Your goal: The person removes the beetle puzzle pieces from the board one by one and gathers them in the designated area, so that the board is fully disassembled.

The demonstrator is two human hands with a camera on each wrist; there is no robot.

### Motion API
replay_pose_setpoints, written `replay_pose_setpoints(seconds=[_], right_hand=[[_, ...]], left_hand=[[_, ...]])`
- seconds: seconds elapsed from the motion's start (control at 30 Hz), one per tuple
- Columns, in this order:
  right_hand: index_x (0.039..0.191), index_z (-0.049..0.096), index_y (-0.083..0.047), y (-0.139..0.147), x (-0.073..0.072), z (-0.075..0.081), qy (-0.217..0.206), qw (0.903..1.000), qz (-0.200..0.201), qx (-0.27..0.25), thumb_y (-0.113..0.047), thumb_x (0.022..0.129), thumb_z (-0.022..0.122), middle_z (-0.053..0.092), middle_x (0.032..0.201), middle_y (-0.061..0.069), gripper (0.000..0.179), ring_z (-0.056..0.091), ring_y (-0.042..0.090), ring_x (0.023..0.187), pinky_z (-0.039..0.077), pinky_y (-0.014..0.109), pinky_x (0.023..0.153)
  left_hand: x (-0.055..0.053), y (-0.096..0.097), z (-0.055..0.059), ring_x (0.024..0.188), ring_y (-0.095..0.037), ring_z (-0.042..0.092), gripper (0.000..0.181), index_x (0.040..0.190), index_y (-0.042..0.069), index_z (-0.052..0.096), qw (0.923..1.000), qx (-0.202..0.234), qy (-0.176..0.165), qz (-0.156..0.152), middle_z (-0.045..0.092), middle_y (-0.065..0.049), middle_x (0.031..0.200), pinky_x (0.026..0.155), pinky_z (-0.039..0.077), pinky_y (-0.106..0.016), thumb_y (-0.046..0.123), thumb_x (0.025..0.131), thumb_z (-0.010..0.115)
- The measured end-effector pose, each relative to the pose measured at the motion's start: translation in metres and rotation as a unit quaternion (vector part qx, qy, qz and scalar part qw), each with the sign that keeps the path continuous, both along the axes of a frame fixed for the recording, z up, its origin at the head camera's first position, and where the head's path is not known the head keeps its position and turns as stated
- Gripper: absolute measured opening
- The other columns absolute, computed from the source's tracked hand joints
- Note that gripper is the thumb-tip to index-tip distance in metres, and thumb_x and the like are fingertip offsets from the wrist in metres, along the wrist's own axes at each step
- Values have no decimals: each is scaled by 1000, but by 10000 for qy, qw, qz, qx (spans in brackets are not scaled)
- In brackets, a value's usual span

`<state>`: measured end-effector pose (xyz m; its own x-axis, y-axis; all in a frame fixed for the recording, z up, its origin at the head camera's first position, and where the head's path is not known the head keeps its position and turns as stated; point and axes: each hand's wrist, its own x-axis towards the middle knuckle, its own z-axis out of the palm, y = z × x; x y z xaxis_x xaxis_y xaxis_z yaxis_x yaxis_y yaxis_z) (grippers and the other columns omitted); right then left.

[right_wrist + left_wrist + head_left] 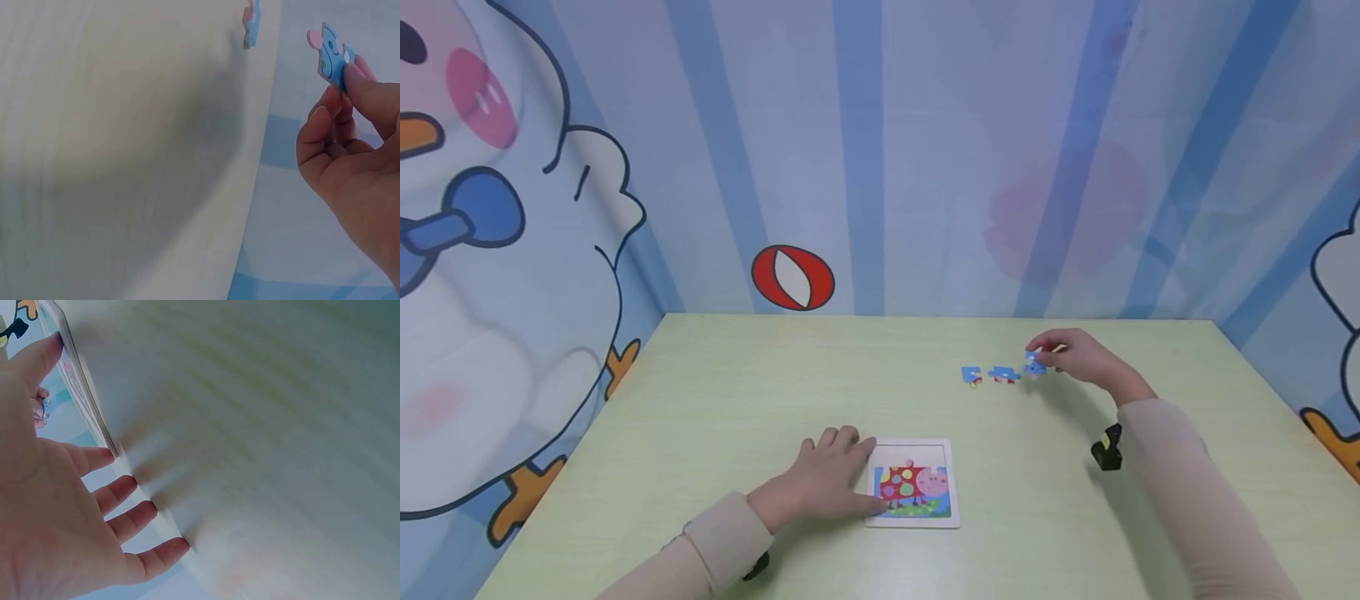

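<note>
My right hand [1078, 357] pinches a blue jigsaw piece [1033, 362] between thumb and fingers, raised off the table. In the right wrist view that puzzle piece [334, 57] shows a pink knob and a dark curl. Two more blue pieces lie to its left, a middle piece [1003, 375] and a left piece [972, 375]. My left hand [820, 483] lies spread at the left side of a white-framed puzzle board [955, 500], thumb and index fingertip touching its edge. On the board is a pink pig in a red spotted dress; its top strip is bare.
The pale wooden table [760, 367] reaches back to a blue striped curtain [925, 167] with cartoon prints. A black wrist device [1107, 448] hangs under the right sleeve.
</note>
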<state>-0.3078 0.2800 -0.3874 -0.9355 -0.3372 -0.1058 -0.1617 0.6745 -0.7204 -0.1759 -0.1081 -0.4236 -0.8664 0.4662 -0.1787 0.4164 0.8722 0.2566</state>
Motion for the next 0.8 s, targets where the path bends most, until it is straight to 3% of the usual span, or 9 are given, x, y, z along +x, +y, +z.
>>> replay_pose_setpoints(seconds=[0.2,0.43,0.8], right_hand=[[126,57,3,3,-5,-8,-185,9997,-146,98,-13,100,52,52,106,15,32,54,32,98,46,48,88],[125,59,2,5,-11,-16,-276,9990,-238,264,-13,99,51,51,102,13,30,50,26,87,42,38,76],[119,60,7,8,-18,-30,-282,9992,-213,180,-5,97,51,49,81,3,27,42,18,75,38,32,70]], left_hand=[[1,0,0,122,-29,38,87,145,10,42,10000,-42,51,-10,41,-12,138,93,34,-53,63,80,65],[-1,-1,-2,123,-30,38,88,145,10,42,10000,-39,46,-14,40,-12,139,95,34,-54,63,80,65],[-2,-2,-4,125,-30,36,88,146,10,41,10000,4,3,-15,38,-12,141,97,32,-56,64,80,63]])
